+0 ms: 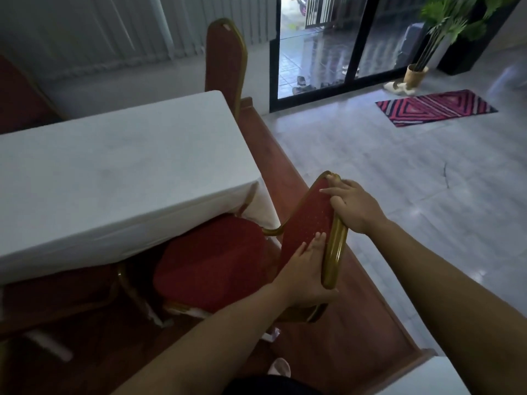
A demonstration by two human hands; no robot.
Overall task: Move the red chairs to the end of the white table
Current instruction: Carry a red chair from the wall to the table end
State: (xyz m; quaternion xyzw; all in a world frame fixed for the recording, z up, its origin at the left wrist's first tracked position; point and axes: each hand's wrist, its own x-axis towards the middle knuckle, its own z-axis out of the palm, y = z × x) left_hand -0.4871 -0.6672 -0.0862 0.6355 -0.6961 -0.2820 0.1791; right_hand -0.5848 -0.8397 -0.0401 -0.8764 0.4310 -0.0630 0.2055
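A red chair with a gold frame stands at the near side of the white table, its seat partly under the tablecloth. My left hand grips the lower side of its backrest. My right hand grips the top edge of the same backrest. A second red chair stands at the table's far end, only its backrest showing. Part of a third red chair shows at the far left behind the table.
A raised reddish wooden platform edge runs diagonally beside the table. Grey tiled floor lies to the right. A striped red mat, a potted plant and glass sliding doors are at the back right.
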